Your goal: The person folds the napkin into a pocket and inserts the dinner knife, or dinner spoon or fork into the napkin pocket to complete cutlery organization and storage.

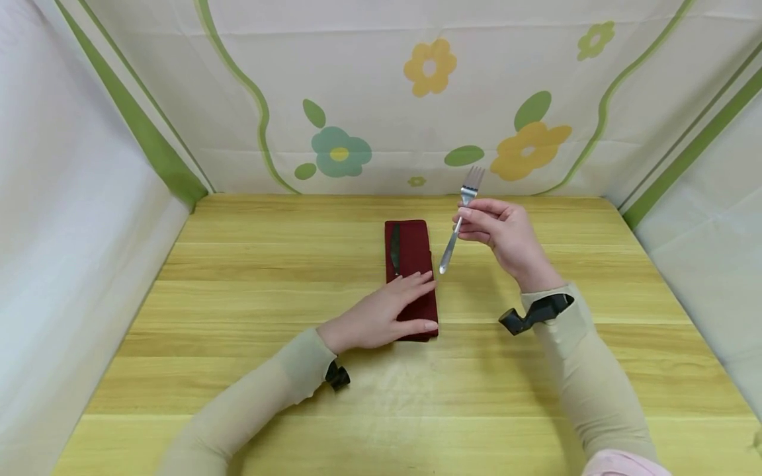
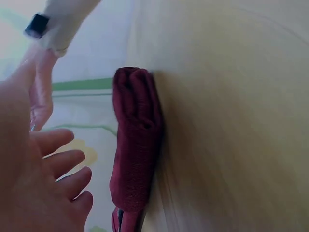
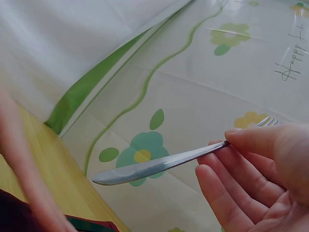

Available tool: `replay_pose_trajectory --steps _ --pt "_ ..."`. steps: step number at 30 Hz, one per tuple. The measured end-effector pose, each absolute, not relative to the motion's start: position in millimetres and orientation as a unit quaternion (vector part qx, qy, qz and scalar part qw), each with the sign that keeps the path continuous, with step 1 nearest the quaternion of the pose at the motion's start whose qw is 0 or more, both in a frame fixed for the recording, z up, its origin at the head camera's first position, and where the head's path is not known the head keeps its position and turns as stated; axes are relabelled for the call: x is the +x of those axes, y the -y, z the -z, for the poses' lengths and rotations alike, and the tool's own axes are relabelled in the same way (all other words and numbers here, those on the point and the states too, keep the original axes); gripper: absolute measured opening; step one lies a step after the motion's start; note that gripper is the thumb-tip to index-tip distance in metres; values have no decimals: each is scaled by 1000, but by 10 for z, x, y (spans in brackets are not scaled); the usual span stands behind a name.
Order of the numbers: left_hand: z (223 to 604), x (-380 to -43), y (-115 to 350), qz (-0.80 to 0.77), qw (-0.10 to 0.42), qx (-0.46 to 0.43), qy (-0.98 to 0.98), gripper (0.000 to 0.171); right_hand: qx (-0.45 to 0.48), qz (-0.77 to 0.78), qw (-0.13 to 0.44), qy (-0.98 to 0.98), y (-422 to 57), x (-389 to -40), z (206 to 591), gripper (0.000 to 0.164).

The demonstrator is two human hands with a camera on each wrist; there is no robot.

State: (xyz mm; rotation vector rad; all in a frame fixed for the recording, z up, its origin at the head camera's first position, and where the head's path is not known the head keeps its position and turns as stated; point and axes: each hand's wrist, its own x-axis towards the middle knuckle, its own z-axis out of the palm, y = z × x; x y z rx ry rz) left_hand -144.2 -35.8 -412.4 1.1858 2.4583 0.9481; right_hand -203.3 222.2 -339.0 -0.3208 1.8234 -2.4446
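Observation:
A dark red folded cloth napkin lies on the wooden table, its layers showing at the near end in the left wrist view. Out of its fold, on the left side, shows a knife with a dark-looking blade; its lower part is hidden. My left hand is spread over the near half of the napkin, fingers extended, with a gap between hand and cloth in the left wrist view. To the right, my right hand pinches a silver fork by the handle above the table, tines pointing away and up.
The table has wood-grain planks. A white cloth backdrop with printed flowers stands at the table's far edge, and white fabric walls rise on both sides. Each wrist wears a small black camera.

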Motion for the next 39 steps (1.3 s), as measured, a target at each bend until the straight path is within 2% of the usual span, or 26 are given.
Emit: replay_pose_trajectory --steps 6,15,24,33,39 --pt "4191 -1373 317 -198 112 465 -855 84 -90 795 37 -599 -2248 -2062 3397 10" --pt "4288 -1288 238 -98 126 449 -879 82 -87 792 44 -603 -2237 -2124 3481 14" --pt "4359 -1305 205 -60 121 442 -887 72 -85 775 51 -625 -2186 -2257 3511 18" --pt "4357 -1271 170 -49 120 446 -886 70 -66 763 76 -639 -2122 -2585 3635 34" --pt "4378 -1264 154 -41 115 449 -885 70 -52 747 98 -656 -2056 -2747 3762 27"
